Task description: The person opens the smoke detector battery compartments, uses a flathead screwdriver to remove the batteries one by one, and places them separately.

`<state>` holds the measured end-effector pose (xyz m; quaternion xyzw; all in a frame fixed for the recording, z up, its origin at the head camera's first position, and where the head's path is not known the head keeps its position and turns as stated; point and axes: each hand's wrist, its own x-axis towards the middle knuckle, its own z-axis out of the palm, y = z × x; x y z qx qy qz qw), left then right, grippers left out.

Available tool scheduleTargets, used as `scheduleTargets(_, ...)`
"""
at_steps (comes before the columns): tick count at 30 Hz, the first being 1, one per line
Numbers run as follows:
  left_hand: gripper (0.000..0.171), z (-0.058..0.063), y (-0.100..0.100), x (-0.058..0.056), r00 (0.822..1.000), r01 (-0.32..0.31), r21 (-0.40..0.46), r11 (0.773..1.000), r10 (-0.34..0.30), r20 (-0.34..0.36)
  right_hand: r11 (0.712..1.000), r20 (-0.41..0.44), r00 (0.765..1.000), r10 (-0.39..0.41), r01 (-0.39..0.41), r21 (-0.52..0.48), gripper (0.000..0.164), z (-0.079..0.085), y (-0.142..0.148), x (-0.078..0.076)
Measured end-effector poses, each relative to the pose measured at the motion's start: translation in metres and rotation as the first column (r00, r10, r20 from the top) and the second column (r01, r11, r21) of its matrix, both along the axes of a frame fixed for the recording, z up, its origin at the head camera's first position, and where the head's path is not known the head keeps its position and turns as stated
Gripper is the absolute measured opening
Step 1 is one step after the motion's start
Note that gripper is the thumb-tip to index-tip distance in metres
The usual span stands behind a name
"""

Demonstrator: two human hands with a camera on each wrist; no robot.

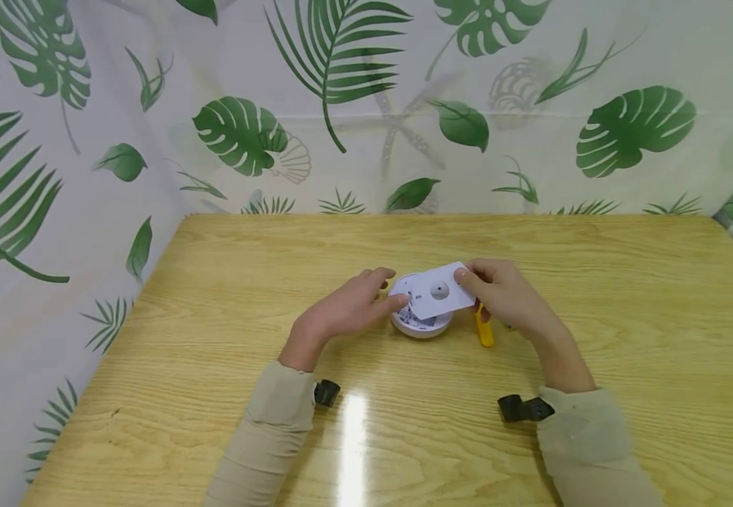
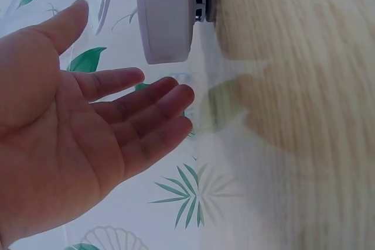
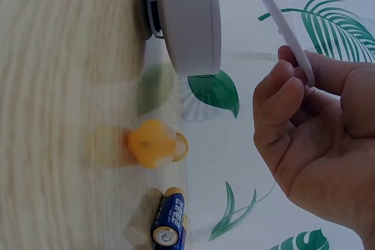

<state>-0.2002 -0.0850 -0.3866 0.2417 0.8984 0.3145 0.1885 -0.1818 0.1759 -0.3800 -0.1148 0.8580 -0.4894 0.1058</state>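
My right hand pinches a thin white plate by its right end, thumb on top and fingers below. The plate has a round grey spot near its middle and tilts over a round white device, covering part of its exposed insides. At the plate's left end, my left hand has its thumb at the edge. The other left fingers are loosely extended, as the left wrist view shows. In the right wrist view the plate stands apart from the device's side wall.
A yellow-handled tool lies on the wooden table beside the device, partly under my right hand. Blue and gold batteries lie farther right. A leaf-printed cloth hangs behind the table's back edge.
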Motion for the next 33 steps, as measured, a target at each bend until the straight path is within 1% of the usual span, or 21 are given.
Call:
scheduleTargets(3,0.065,0.000,0.002,0.000,0.999,-0.003,0.044,0.999,0.002,0.034,1.000,0.002,1.000,0.008,-0.008,-0.008,0.034,0.000,-0.002,0.001)
scheduleTargets(7,0.070,0.001,0.004,0.001,0.997,-0.017,0.102,0.995,0.009,0.079,1.000,0.017,1.000,0.020,-0.020,-0.009,0.035,0.001,-0.002,0.001)
scheduleTargets(11,0.072,0.000,0.006,0.001,0.996,-0.025,0.129,0.991,0.014,0.083,1.000,0.042,0.999,0.028,-0.028,0.001,0.035,-0.001,-0.004,-0.001)
scheduleTargets(14,0.070,0.000,0.007,0.001,0.997,-0.022,0.127,0.992,0.013,0.073,0.999,0.045,0.999,0.027,-0.028,0.025,0.034,-0.003,-0.006,-0.002)
scheduleTargets(17,0.069,-0.002,0.007,0.000,0.997,-0.016,0.112,0.994,0.008,0.076,0.998,0.025,0.999,0.039,-0.040,0.047,0.033,-0.005,-0.010,-0.003)
scheduleTargets(19,0.067,-0.002,0.008,0.000,0.997,-0.010,0.085,0.996,0.003,0.078,0.996,0.002,0.999,0.042,-0.042,0.074,0.032,-0.006,-0.014,-0.003)
scheduleTargets(21,0.065,-0.003,0.008,0.000,0.997,-0.001,0.053,0.999,-0.003,0.080,0.994,-0.012,1.000,0.023,-0.021,0.106,0.031,-0.006,-0.018,-0.002)
scheduleTargets(24,0.060,-0.005,0.010,0.000,0.997,0.014,0.028,0.999,-0.016,0.078,0.984,-0.025,0.999,-0.034,0.037,0.172,0.030,-0.007,-0.024,-0.001)
scheduleTargets(28,0.057,-0.007,0.013,0.000,0.996,0.008,0.052,0.999,-0.012,0.088,0.967,-0.041,0.995,-0.088,0.095,0.237,0.031,-0.008,-0.029,0.002)
scheduleTargets(33,0.054,-0.007,0.016,0.001,0.995,-0.023,0.059,0.998,0.017,0.100,0.960,-0.005,0.994,-0.110,0.108,0.258,0.035,-0.006,-0.029,0.003)
